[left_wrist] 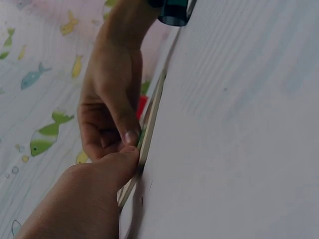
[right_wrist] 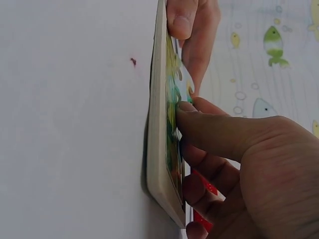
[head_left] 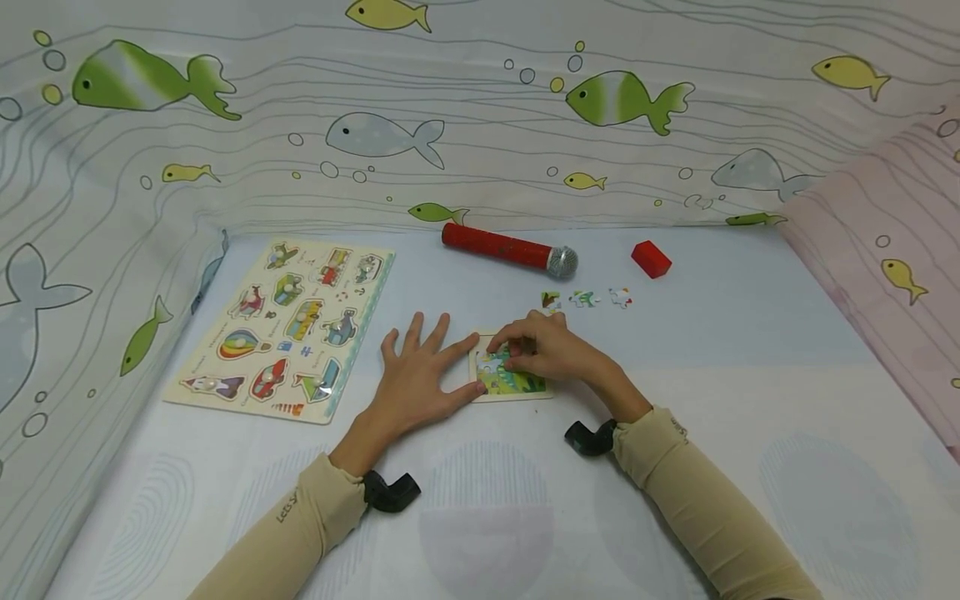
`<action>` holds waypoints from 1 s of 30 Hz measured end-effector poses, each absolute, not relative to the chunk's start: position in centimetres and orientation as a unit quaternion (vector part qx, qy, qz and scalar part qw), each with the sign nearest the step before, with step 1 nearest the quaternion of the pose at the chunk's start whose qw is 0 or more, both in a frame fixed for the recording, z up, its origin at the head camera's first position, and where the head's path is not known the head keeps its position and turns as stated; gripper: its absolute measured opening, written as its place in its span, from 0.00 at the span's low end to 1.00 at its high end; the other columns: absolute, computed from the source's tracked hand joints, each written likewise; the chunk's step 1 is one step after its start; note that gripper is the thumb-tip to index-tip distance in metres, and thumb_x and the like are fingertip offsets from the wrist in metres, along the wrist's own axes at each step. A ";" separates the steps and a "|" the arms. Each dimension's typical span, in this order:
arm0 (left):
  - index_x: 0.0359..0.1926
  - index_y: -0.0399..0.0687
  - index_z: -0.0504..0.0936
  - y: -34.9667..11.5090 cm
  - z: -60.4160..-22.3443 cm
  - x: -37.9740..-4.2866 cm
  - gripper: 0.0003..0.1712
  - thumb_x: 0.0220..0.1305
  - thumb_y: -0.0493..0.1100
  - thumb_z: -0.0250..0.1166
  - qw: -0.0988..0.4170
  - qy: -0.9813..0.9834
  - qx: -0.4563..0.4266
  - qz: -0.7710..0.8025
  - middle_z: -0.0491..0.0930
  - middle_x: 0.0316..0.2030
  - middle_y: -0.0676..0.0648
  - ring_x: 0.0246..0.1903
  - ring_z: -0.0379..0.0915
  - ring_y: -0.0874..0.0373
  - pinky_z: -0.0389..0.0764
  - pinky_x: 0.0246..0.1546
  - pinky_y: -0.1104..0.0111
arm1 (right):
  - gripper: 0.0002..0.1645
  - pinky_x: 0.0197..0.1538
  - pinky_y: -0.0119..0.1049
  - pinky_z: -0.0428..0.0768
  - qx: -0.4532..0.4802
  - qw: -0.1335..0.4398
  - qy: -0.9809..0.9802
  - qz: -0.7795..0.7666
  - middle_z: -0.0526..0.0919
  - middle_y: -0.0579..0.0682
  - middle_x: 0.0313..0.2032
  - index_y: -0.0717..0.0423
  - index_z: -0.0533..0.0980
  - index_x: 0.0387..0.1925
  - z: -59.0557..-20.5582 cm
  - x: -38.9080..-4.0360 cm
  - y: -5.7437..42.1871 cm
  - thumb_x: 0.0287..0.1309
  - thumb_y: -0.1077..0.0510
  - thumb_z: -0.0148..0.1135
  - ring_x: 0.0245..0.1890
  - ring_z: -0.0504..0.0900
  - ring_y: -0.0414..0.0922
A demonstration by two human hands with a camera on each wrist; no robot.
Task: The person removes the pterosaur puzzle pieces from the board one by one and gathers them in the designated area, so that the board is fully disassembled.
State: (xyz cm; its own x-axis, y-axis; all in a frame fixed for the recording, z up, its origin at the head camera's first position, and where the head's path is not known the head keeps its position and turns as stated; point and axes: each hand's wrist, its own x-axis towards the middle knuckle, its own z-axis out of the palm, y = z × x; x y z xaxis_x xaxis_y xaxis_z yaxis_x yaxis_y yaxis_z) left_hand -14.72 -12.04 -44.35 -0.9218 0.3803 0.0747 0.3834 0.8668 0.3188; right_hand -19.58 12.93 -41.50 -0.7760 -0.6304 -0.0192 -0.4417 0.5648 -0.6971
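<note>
A small jigsaw board (head_left: 516, 399) with a pale wooden frame and a green picture lies flat in front of me. My left hand (head_left: 416, 377) rests at its left side, fingers spread, with the thumb on the lower left corner and the index finger at the upper left. Over the board, my right hand (head_left: 553, 348) pinches a jigsaw piece (right_wrist: 185, 82) between thumb and fingers. That piece stands tilted above the picture in the right wrist view, and the fingers partly hide it. Three loose jigsaw pieces (head_left: 584, 298) lie in a row behind the right hand.
To the left lies a larger wooden peg puzzle (head_left: 318, 414) with vehicle pictures. A red microphone (head_left: 498, 247) with a silver head lies at the back, with a red block (head_left: 651, 259) to its right. Fish-patterned cloth walls (head_left: 495, 183) enclose the table's back and sides.
</note>
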 end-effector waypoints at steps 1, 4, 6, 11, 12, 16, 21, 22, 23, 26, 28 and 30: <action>0.74 0.74 0.67 -12.0 -44.3 -14.7 0.43 0.60 0.78 0.56 0.005 -0.966 -0.198 -0.167 0.55 0.80 0.43 0.80 0.37 0.34 0.40 0.69 0.31 | 0.13 0.49 0.47 0.53 -0.308 0.133 0.873 -0.353 0.80 0.41 0.29 0.43 0.86 0.45 -41.5 -19.6 12.9 0.59 0.59 0.73 0.35 0.69 0.43; 0.74 0.74 0.67 -12.0 -44.3 -14.7 0.43 0.60 0.78 0.56 0.006 -0.966 -0.198 -0.168 0.55 0.80 0.43 0.80 0.37 0.34 0.40 0.69 0.31 | 0.13 0.49 0.47 0.54 -0.316 0.126 0.869 -0.360 0.80 0.42 0.30 0.44 0.86 0.45 -41.5 -19.5 13.0 0.58 0.60 0.74 0.37 0.71 0.43; 0.74 0.74 0.67 -12.0 -44.3 -14.7 0.43 0.60 0.78 0.56 0.005 -0.965 -0.198 -0.169 0.55 0.80 0.43 0.80 0.37 0.34 0.40 0.69 0.31 | 0.13 0.50 0.47 0.55 -0.322 0.124 0.864 -0.366 0.82 0.43 0.32 0.45 0.85 0.45 -41.5 -19.5 13.0 0.58 0.60 0.74 0.39 0.73 0.43; 0.74 0.74 0.67 -12.1 -44.3 -14.7 0.43 0.61 0.78 0.56 0.005 -0.967 -0.197 -0.164 0.55 0.80 0.42 0.80 0.38 0.33 0.40 0.69 0.31 | 0.11 0.51 0.46 0.57 -0.334 0.123 0.851 -0.386 0.84 0.42 0.35 0.46 0.84 0.44 -41.6 -19.5 12.9 0.60 0.61 0.71 0.41 0.75 0.45; 0.74 0.74 0.67 -12.1 -44.3 -14.7 0.43 0.61 0.78 0.56 0.005 -0.967 -0.197 -0.163 0.55 0.80 0.43 0.80 0.38 0.33 0.41 0.69 0.31 | 0.11 0.50 0.45 0.58 -0.336 0.122 0.849 -0.390 0.84 0.42 0.35 0.46 0.84 0.44 -41.6 -19.5 12.8 0.61 0.61 0.71 0.40 0.75 0.45; 0.74 0.74 0.68 -12.1 -44.2 -14.6 0.42 0.61 0.78 0.56 0.008 -0.966 -0.199 -0.166 0.56 0.79 0.42 0.80 0.39 0.33 0.41 0.69 0.31 | 0.08 0.49 0.43 0.62 -0.340 0.113 0.842 -0.403 0.83 0.41 0.32 0.47 0.84 0.41 -41.5 -19.4 12.7 0.63 0.62 0.69 0.36 0.76 0.44; 0.73 0.73 0.69 -12.1 -44.2 -14.6 0.42 0.60 0.76 0.58 0.015 -0.964 -0.201 -0.172 0.57 0.79 0.42 0.80 0.41 0.33 0.42 0.69 0.31 | 0.06 0.45 0.38 0.70 -0.346 0.113 0.831 -0.421 0.85 0.41 0.33 0.50 0.83 0.40 -41.8 -19.5 12.6 0.64 0.64 0.67 0.30 0.76 0.40; 0.73 0.73 0.69 -12.1 -44.2 -14.6 0.42 0.60 0.76 0.58 0.015 -0.964 -0.201 -0.173 0.57 0.79 0.42 0.80 0.41 0.33 0.42 0.69 0.31 | 0.06 0.44 0.36 0.71 -0.347 0.115 0.828 -0.425 0.84 0.42 0.32 0.51 0.83 0.40 -41.8 -19.5 12.6 0.64 0.64 0.67 0.29 0.76 0.40; 0.73 0.73 0.69 -12.1 -44.2 -14.6 0.42 0.60 0.76 0.58 0.016 -0.964 -0.201 -0.173 0.57 0.79 0.42 0.80 0.41 0.33 0.42 0.69 0.31 | 0.05 0.41 0.34 0.72 -0.349 0.118 0.825 -0.429 0.84 0.43 0.32 0.52 0.83 0.40 -41.9 -19.5 12.6 0.64 0.64 0.67 0.29 0.76 0.41; 0.73 0.73 0.69 -12.1 -44.3 -14.6 0.42 0.61 0.76 0.58 0.016 -0.964 -0.201 -0.174 0.57 0.79 0.42 0.80 0.40 0.33 0.41 0.69 0.31 | 0.05 0.35 0.31 0.73 -0.352 0.125 0.818 -0.437 0.82 0.44 0.31 0.53 0.82 0.40 -41.9 -19.6 12.6 0.63 0.64 0.68 0.28 0.75 0.43; 0.74 0.73 0.68 -12.1 -44.3 -14.6 0.42 0.61 0.76 0.57 0.014 -0.964 -0.201 -0.173 0.57 0.79 0.42 0.80 0.40 0.33 0.41 0.69 0.31 | 0.05 0.36 0.31 0.73 -0.351 0.130 0.817 -0.438 0.81 0.44 0.30 0.52 0.82 0.40 -41.9 -19.5 12.5 0.63 0.63 0.68 0.29 0.76 0.43; 0.74 0.73 0.68 -12.1 -44.3 -14.6 0.42 0.61 0.76 0.57 0.014 -0.964 -0.201 -0.172 0.56 0.79 0.42 0.80 0.39 0.34 0.41 0.69 0.31 | 0.06 0.39 0.33 0.73 -0.346 0.136 0.820 -0.435 0.81 0.44 0.31 0.52 0.81 0.39 -41.8 -19.5 12.5 0.63 0.63 0.69 0.31 0.77 0.43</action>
